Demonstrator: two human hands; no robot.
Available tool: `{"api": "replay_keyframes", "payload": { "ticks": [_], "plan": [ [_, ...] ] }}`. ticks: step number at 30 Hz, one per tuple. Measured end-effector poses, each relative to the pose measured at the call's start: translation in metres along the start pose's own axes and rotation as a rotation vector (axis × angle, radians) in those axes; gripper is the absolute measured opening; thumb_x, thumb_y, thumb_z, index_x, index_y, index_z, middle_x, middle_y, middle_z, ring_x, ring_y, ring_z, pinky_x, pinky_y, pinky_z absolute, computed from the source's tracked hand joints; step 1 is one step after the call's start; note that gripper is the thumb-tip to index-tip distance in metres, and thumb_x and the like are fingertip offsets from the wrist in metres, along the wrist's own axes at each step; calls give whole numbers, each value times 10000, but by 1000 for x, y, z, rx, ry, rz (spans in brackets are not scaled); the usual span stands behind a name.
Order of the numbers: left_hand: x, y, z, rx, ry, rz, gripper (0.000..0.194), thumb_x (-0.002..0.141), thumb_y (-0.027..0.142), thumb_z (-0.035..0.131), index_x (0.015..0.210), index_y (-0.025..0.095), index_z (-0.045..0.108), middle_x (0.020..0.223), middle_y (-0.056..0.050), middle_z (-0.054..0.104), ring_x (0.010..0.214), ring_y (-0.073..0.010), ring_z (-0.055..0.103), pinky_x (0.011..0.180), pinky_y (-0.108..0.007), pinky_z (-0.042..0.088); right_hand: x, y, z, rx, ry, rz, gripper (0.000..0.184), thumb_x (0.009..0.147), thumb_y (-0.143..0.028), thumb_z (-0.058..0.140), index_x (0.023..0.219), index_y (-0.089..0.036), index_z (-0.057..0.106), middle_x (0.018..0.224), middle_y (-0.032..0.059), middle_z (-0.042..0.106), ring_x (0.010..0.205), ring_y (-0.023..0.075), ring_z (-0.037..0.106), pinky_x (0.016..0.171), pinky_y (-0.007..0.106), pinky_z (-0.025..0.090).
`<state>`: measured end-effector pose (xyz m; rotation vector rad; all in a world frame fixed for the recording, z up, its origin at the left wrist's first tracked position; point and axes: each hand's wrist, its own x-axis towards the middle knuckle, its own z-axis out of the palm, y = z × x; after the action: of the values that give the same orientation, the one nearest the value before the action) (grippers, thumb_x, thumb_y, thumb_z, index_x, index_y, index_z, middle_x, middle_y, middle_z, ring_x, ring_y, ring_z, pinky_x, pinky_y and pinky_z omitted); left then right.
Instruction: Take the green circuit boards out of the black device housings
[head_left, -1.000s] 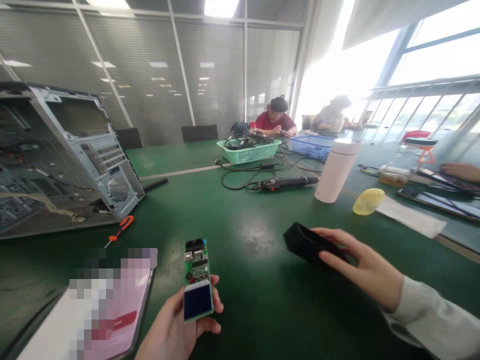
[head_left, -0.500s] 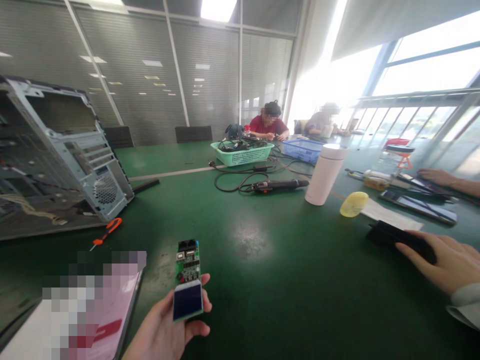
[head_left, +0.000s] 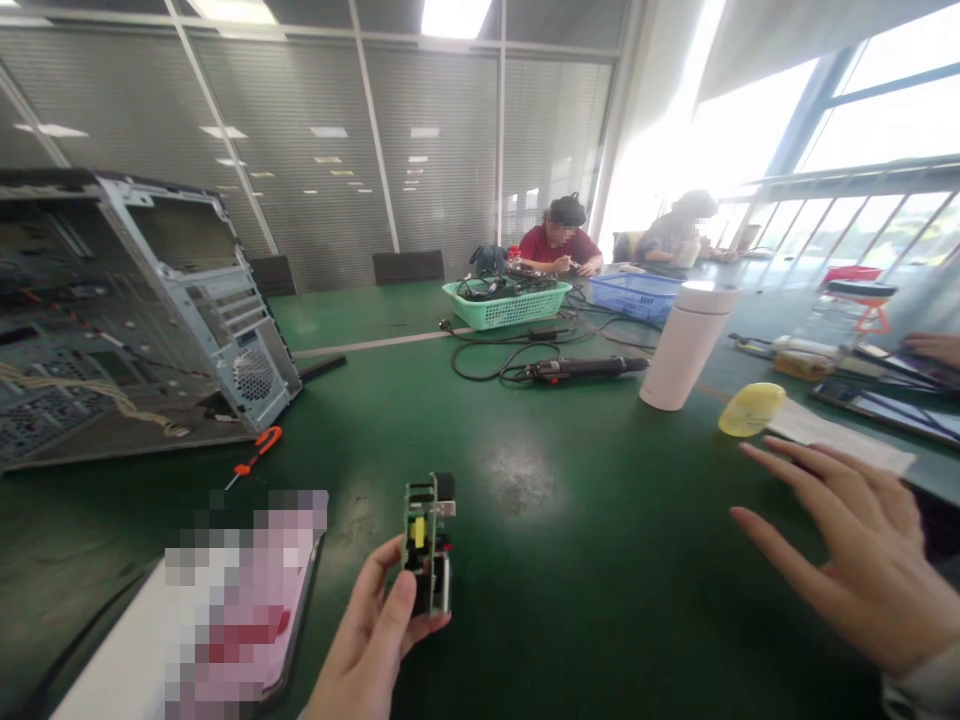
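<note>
Between the thumb and fingers of my left hand (head_left: 382, 620) is a small circuit board module (head_left: 420, 545), held upright and turned edge-on. Its stacked green boards, a yellow part and dark connectors show from the side. My right hand (head_left: 855, 560) is open at the right, fingers spread over the table. Behind its wrist side lies a dark object (head_left: 943, 525), mostly hidden. Just beyond the right fingertips are a yellow translucent case (head_left: 752, 410) and a white sheet (head_left: 840, 436).
An open computer case (head_left: 195, 320) stands at left, an orange-handled screwdriver (head_left: 259, 452) before it. A tablet-like device (head_left: 285, 600) lies front left. A power screwdriver (head_left: 585, 370), pale bottle (head_left: 686, 345), green basket (head_left: 510, 308) and blue basket (head_left: 634, 298) stand further back. Two people sit beyond.
My left hand has turned the circuit board module from its face to its edge. My right hand has let go of the black object and spread its fingers. The view has swung left.
</note>
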<state>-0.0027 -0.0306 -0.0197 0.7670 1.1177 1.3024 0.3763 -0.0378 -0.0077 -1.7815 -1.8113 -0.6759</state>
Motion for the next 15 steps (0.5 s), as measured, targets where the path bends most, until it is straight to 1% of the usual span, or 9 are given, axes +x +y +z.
{"api": "replay_keyframes", "payload": {
  "ticks": [2,5,8,10,11,12,13,14,15],
  "plan": [
    [-1,0,0,88,13,79,396,735,483,747,1061,279,652,1052,0,697,931,-209,640,738,-312,593,8,-48,-8,98,36,-189,430,951,-425,364,1308,-189,412,1311,120,450,1273,317,353,1069,565,249],
    [-1,4,-1,217,-30,184,349,726,427,773,1001,251,650,974,3,698,885,-189,662,751,-264,574,15,-111,-14,292,11,-364,440,944,-334,436,1358,-197,377,1370,92,402,1340,287,265,1124,538,161],
    [0,7,-2,357,-101,270,291,737,340,773,978,243,641,915,0,701,861,-191,676,783,-268,561,23,-156,-14,409,-23,-528,475,920,-313,500,1374,-213,404,1421,33,369,1370,266,215,1173,502,19],
    [-1,8,-3,470,-144,356,265,756,286,748,996,250,640,923,-8,695,869,-199,675,784,-280,560,30,-175,-10,452,-23,-633,473,933,-378,532,1361,-199,439,1417,18,387,1363,260,228,1182,494,-32],
    [-1,8,-3,526,-167,415,258,764,260,733,1006,254,643,938,-14,689,887,-205,672,792,-287,557,33,-181,-7,473,-20,-674,466,944,-418,528,1341,-183,462,1392,24,420,1346,254,260,1187,493,-22],
    [-2,8,-4,577,-191,477,259,770,235,718,1018,258,646,957,-20,682,908,-210,669,804,-294,553,36,-185,-4,497,-14,-703,448,959,-443,503,1310,-166,488,1343,34,470,1312,244,313,1191,491,19],
    [-2,9,-4,620,-215,534,269,776,213,704,1033,263,648,975,-24,675,923,-214,666,816,-301,549,39,-187,-1,525,-2,-720,423,979,-451,453,1267,-149,516,1271,44,525,1257,228,379,1190,479,92],
    [-2,9,-5,653,-238,578,281,782,198,690,1050,270,647,985,-26,668,926,-213,667,817,-303,547,40,-189,2,558,13,-727,410,999,-445,389,1221,-134,539,1189,51,569,1185,210,441,1171,452,189],
    [-2,9,-5,674,-256,606,296,789,188,677,1069,278,644,991,-25,663,924,-210,668,816,-302,547,41,-189,4,595,25,-724,417,1014,-436,327,1176,-125,553,1113,53,595,1106,191,487,1121,411,294]
  ]
}}
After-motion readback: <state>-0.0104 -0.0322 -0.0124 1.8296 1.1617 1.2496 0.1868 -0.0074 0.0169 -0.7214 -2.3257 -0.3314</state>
